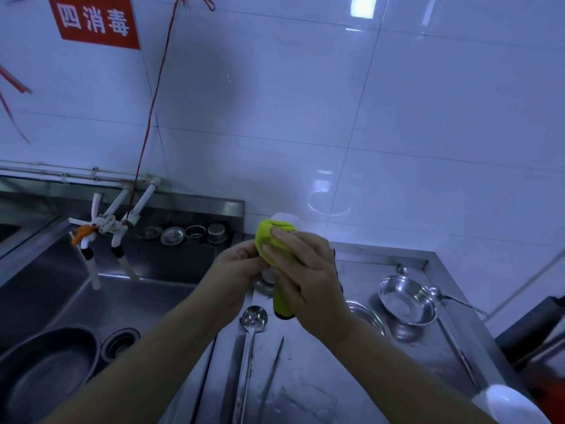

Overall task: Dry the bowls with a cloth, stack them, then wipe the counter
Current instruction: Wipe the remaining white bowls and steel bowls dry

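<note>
Bowl [282,218] gripped by left hand [237,264], right hand [301,270] pressing cloth [275,243] flat-fingered

Left of my steel sink [91,301] basin's drain [120,344] sits a big metal basin [46,371]. Behind the sink, strainer parts [189,234] line the ledge, right of the taps [104,228]. Above the sink hangs a red sign [96,21] (white characters). Right of the sink lie a ladle [252,328] and tongs [275,371].
</note>
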A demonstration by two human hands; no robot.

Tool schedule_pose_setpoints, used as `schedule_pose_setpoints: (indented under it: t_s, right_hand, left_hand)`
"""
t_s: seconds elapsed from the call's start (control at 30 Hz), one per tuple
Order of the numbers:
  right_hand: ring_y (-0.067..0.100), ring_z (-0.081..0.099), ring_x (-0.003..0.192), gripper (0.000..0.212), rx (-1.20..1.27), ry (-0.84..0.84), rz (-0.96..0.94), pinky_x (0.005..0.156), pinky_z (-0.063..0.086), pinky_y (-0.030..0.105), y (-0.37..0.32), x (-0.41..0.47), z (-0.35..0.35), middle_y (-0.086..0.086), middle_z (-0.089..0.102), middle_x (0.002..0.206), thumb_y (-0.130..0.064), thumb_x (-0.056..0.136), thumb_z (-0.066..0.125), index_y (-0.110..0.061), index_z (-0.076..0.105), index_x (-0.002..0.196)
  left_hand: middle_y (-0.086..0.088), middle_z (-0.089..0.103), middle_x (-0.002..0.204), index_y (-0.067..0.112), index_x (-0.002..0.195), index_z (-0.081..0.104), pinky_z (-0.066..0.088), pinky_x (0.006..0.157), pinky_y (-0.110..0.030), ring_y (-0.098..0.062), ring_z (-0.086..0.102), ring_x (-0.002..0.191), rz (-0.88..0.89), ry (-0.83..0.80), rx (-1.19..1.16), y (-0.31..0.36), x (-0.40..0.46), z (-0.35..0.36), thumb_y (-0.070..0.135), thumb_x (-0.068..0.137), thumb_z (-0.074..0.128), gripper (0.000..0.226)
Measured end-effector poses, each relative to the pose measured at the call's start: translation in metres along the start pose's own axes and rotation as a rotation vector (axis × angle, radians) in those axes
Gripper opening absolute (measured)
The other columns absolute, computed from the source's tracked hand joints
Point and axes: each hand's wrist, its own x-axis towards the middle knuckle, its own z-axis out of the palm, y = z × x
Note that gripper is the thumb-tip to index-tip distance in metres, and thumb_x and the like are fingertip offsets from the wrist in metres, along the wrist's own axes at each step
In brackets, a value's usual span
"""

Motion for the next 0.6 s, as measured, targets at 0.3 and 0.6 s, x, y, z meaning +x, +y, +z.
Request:
schedule_pose_setpoints:
  t_s: [0.3, 0.6]
  right_hand:
    - [0.016, 0.048, 0.115, 0.037, 0.282, 0.061, 0.560, 0.102, 0.038, 0.036, 0.023, 0.030, -0.014, -0.012, 0.059, 0.119, -0.003, 0.093, 0.043, -0.018, 0.064, 0.119]
    - [0.011, 0.043, 0.112, 0.036, 0.074, 0.156, 0.374, 0.100, 0.032, 0.012, 0.011, 0.028, -0.014, -0.008, 0.055, 0.121, -0.002, 0.087, 0.050, -0.008, 0.064, 0.120]
  left_hand:
    - [-0.016, 0.072, 0.095, -0.001, 0.104, 0.064, 0.058, 0.067, -0.030, -0.024, 0.070, 0.082, -0.004, -0.041, -0.095, 0.009, 0.001, 0.002, 0.006, 0.074, 0.055, 0.032]
    - [-0.011, 0.073, 0.092, 0.000, 0.102, 0.062, 0.058, 0.070, -0.025, -0.017, 0.070, 0.081, 0.013, 0.070, -0.292, 0.012, 0.010, -0.002, 0.007, 0.075, 0.051, 0.030]
